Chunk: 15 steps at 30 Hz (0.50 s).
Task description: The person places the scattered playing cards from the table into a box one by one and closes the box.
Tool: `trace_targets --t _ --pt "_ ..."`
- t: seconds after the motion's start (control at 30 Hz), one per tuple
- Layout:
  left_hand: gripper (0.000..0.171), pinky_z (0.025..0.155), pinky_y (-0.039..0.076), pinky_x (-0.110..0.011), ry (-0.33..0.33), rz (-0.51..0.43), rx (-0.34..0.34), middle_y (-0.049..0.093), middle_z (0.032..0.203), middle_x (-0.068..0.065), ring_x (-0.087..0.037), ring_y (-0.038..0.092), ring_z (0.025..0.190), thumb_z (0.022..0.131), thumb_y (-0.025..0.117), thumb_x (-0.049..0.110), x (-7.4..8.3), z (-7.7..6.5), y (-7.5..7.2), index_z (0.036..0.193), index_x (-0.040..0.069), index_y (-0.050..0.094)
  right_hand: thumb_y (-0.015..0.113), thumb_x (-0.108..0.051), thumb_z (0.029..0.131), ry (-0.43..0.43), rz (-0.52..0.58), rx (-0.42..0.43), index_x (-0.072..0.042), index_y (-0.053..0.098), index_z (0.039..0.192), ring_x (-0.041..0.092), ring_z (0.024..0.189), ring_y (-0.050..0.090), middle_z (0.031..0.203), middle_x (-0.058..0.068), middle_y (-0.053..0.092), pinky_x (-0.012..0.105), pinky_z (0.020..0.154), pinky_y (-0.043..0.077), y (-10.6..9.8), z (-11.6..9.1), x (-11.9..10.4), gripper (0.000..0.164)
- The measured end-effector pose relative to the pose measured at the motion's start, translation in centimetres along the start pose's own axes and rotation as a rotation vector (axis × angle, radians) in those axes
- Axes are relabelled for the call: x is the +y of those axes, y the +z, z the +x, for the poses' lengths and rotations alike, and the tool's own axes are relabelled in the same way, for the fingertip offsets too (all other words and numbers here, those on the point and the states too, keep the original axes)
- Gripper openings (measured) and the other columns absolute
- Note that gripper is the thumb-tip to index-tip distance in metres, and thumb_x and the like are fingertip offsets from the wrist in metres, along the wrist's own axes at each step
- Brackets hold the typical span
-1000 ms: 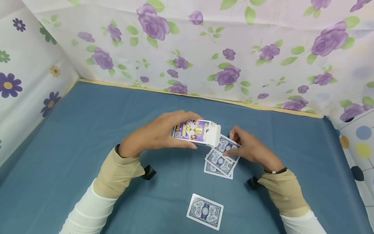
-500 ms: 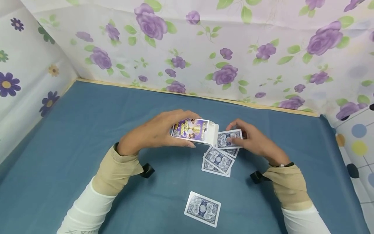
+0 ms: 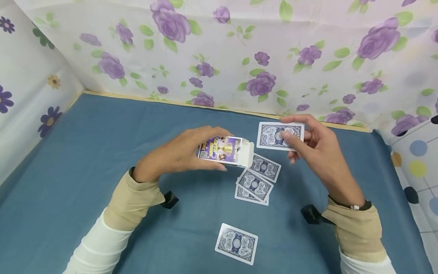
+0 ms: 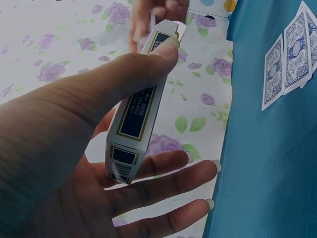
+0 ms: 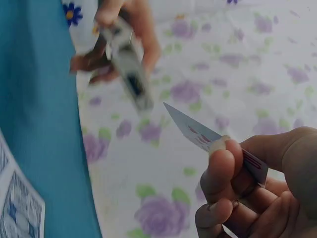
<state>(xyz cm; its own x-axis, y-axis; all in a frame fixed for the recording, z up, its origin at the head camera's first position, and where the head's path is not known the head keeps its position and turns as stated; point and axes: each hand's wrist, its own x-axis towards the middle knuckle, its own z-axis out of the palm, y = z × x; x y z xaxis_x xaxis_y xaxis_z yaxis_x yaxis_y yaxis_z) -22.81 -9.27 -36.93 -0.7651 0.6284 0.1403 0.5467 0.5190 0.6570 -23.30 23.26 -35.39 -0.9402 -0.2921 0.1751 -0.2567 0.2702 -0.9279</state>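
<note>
My left hand (image 3: 181, 150) grips a purple and white card box (image 3: 220, 149) between thumb and fingers, its white end flap folded out toward the right. The left wrist view shows the box's narrow dark-blue side (image 4: 136, 109) under my thumb. Up and to the right of the box, my right hand (image 3: 318, 148) pinches a playing card (image 3: 272, 135) with its blue patterned back facing up. From the right wrist view, red marks show on that card's (image 5: 198, 136) face. Below the box's flap lie several overlapping cards (image 3: 254, 184), backs up, on the blue cloth.
A single card (image 3: 237, 243) lies back up nearer the front of the blue cloth (image 3: 154, 236). Behind the cloth's far edge rises a floral sheet (image 3: 212, 45). Black wrist-camera mounts (image 3: 311, 214) stick out below each wrist.
My right hand has picked a card off the pile and carried it up and to the right, above the box's level. The left hand with the box stays nearly in place.
</note>
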Motion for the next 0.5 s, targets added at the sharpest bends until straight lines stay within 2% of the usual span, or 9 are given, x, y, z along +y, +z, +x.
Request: trace_targets --t 0.2,0.33,0.5 --pt "0.068 0.071 0.048 -0.03 -0.031 -0.024 0.013 0.055 0.11 0.009 -0.01 0.054 0.085 0.081 0.074 0.051 0.3 -0.1 -0.4 0.141 0.031 0.049 0.066 -0.014 0.093 0.001 0.081 -0.041 -0.008 0.058 0.133 0.024 0.052 0.06 0.071 0.015 0.066 0.033 0.05 0.052 1.3 -0.7 -1.9 0.041" --pt "0.069 0.072 0.049 -0.03 -0.046 -0.038 0.016 0.054 0.114 0.01 -0.009 0.055 0.085 0.082 0.072 0.053 0.3 -0.3 -0.5 0.142 0.031 0.047 0.066 -0.017 0.094 0.02 0.072 -0.042 -0.01 0.056 0.133 0.027 0.053 0.061 0.068 0.016 0.065 0.033 0.054 0.053 1.9 -1.0 -2.2 0.042" --pt "0.068 0.072 0.049 -0.031 -0.014 -0.065 0.026 0.055 0.116 0.011 -0.009 0.055 0.084 0.082 0.073 0.051 0.0 -0.1 0.0 0.142 0.029 0.048 0.066 -0.016 0.094 0.012 0.056 -0.06 -0.01 0.055 0.133 0.028 0.053 0.062 0.07 0.016 0.067 0.031 0.054 0.052 2.3 -1.2 -1.8 0.041"
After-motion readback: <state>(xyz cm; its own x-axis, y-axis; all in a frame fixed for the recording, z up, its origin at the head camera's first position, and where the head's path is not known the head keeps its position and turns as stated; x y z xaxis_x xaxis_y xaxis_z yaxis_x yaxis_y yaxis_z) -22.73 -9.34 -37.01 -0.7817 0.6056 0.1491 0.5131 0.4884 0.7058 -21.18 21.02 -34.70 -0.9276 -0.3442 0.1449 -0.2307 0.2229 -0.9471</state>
